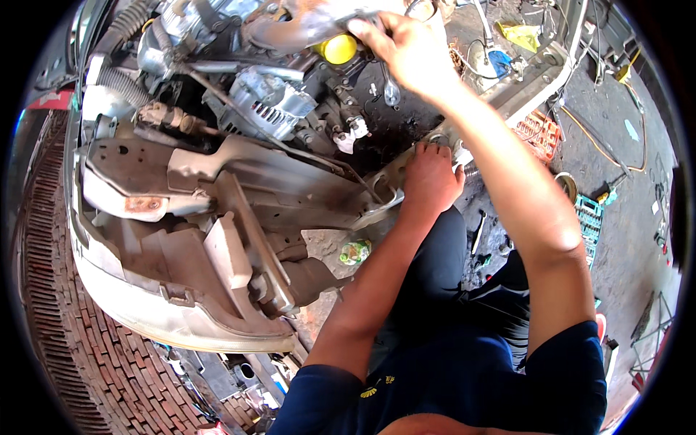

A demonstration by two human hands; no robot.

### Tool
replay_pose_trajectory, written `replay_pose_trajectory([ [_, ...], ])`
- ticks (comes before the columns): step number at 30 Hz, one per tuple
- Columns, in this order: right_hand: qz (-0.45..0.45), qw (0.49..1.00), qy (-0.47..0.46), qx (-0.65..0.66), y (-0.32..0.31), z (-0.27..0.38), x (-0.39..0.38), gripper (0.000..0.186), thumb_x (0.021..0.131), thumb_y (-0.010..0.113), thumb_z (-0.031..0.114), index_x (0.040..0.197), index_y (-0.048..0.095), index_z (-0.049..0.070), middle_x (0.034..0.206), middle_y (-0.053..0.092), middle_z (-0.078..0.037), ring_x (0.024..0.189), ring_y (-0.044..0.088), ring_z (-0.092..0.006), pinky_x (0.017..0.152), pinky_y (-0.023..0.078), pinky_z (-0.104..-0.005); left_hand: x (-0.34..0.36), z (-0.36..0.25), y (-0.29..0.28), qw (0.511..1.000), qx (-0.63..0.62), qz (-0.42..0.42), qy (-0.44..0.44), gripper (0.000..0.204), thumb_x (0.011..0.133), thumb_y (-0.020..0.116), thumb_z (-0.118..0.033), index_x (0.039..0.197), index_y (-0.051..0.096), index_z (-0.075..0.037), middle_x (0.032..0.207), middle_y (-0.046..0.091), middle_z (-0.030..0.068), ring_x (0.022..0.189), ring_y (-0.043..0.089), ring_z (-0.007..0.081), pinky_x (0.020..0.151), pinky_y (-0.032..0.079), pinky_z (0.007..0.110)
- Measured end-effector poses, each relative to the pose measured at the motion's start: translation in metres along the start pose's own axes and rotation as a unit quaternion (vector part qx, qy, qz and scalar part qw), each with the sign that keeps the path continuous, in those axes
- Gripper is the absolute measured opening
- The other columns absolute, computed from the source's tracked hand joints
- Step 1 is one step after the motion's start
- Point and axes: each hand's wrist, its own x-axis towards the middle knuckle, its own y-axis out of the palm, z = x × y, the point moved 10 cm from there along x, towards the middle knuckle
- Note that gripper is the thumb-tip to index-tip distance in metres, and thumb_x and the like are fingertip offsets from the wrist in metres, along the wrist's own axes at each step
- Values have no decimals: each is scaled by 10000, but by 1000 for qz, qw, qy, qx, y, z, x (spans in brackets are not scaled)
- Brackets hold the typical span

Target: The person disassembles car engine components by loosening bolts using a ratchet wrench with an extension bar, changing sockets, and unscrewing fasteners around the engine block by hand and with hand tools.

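My left hand (433,174) is at the metal frame rail (377,196) of an opened vehicle front, its fingers bent over the edge. My right hand (409,54) reaches farther forward over the engine bay, closed with thumb and fingers at a greyish metal pipe-like part (290,32), blurred at the top. What lies between those fingers is too smeared to make out. Just below it a shiny metal tool end (391,93) points down; whether I hold it cannot be told. A yellow round cap (337,49) sits left of the right hand. Farther left is an alternator (268,105).
A white bumper (181,326) curves round the left. On the floor between bumper and my legs stands a green-labelled bottle (355,251). Right of me lie an orange tool tray (538,136), a teal socket case (590,225) and cables. Red bricks (123,362) pave the lower left.
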Motion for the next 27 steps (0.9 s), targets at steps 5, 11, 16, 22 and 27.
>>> replay_pose_trajectory([
  [5, 35, 815, 209, 539, 61, -74, -46, 282, 1045, 691, 231, 1182, 666, -15, 1052, 754, -111, 911, 733, -189, 885, 626, -346, 1, 8, 12, 998, -51, -19, 31, 427, 899, 704, -363, 1108, 713, 9, 1095, 710, 185, 1148, 617, 393, 1014, 518, 489],
  [11, 143, 725, 360, 569, 113, -95, -81, 480, 1073, 619, 137, 1400, 480, -186, 1226, 655, -251, 1060, 729, -310, 942, 623, -394, 1, -4, -8, 983, -175, -35, 40, 484, 910, 693, -386, 1253, 683, -44, 1251, 699, 223, 1121, 659, 438, 963, 508, 520],
  [16, 260, 777, 249, 517, 132, -86, -62, 435, 1078, 585, 137, 1394, 519, -155, 1193, 672, -196, 977, 728, -270, 932, 619, -366, 5, -7, -15, 986, -158, -44, 16, 435, 877, 742, -293, 1219, 677, -32, 1207, 701, 224, 1100, 664, 443, 939, 524, 502],
  [22, 215, 936, -3, 278, 124, -56, -19, 214, 956, 563, 73, 1144, 625, -8, 1051, 711, -211, 995, 706, -321, 873, 526, -453, 10, -8, -8, 991, -134, 18, -5, 484, 802, 789, -183, 1243, 673, -19, 1236, 672, 223, 1200, 589, 456, 976, 533, 533],
  [27, 202, 947, 3, 250, 142, -65, -5, 302, 999, 543, 166, 1233, 605, -14, 1108, 702, -256, 1103, 650, -446, 957, 498, -488, 9, -9, 0, 993, -109, 50, -10, 506, 829, 781, -231, 1279, 659, -35, 1267, 676, 184, 1229, 596, 415, 1000, 536, 489],
])
